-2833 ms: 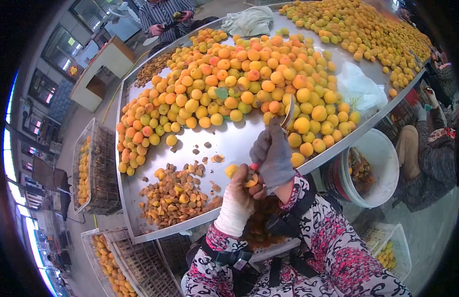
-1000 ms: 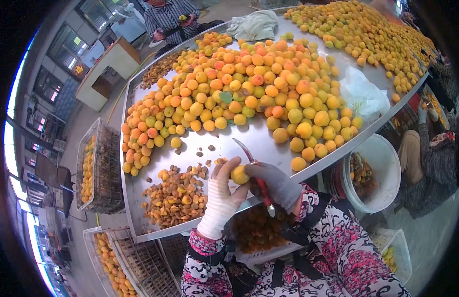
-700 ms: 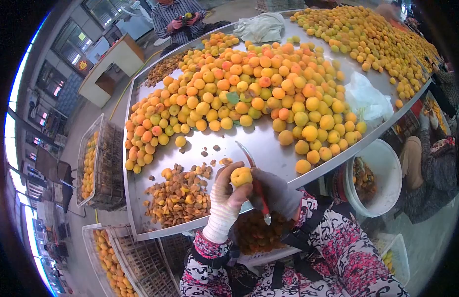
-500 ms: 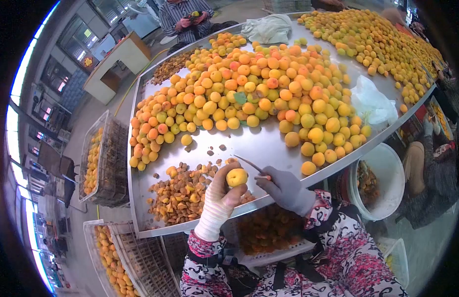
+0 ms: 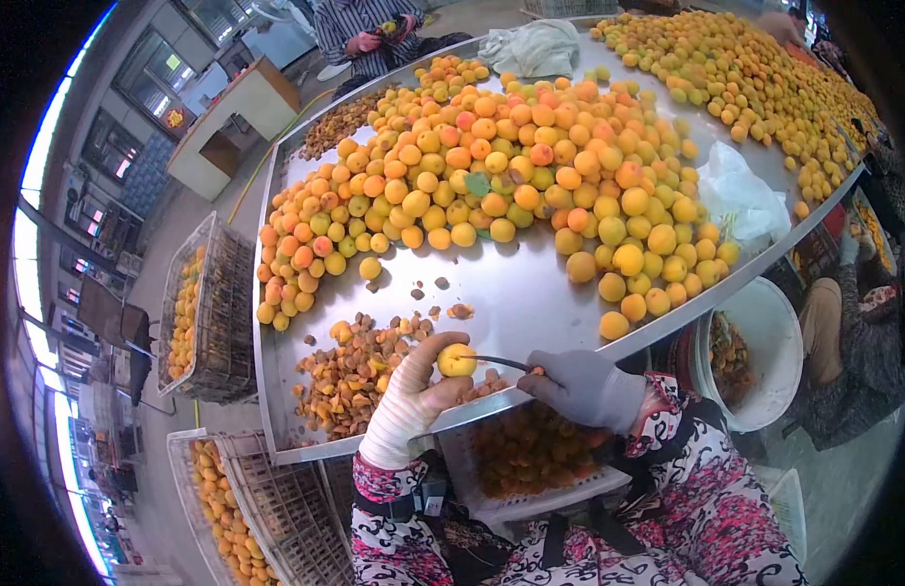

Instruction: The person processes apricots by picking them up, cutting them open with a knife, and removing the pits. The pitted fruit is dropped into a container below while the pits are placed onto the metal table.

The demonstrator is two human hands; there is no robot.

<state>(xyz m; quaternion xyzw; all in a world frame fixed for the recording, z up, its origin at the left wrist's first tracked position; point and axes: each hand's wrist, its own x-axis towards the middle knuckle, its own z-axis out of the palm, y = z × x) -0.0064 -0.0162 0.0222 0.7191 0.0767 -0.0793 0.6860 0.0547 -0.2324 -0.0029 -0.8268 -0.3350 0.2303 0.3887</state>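
The left hand (image 5: 413, 391), in a pale knit glove, closes its fingers around a round yellow apricot (image 5: 456, 360), lifted just above the near rim of the steel table (image 5: 511, 293). The right hand (image 5: 581, 384), in a grey glove, is clenched on a knife (image 5: 501, 363) whose thin blade runs sideways from that hand into the fruit's right flank, long axis across the body. Just left of the left hand lies a heap of brown pits (image 5: 350, 376), rough and matte. Beyond both hands spreads a mound of smooth apricots (image 5: 511, 166); below them sits a tray of halved fruit (image 5: 531, 454).
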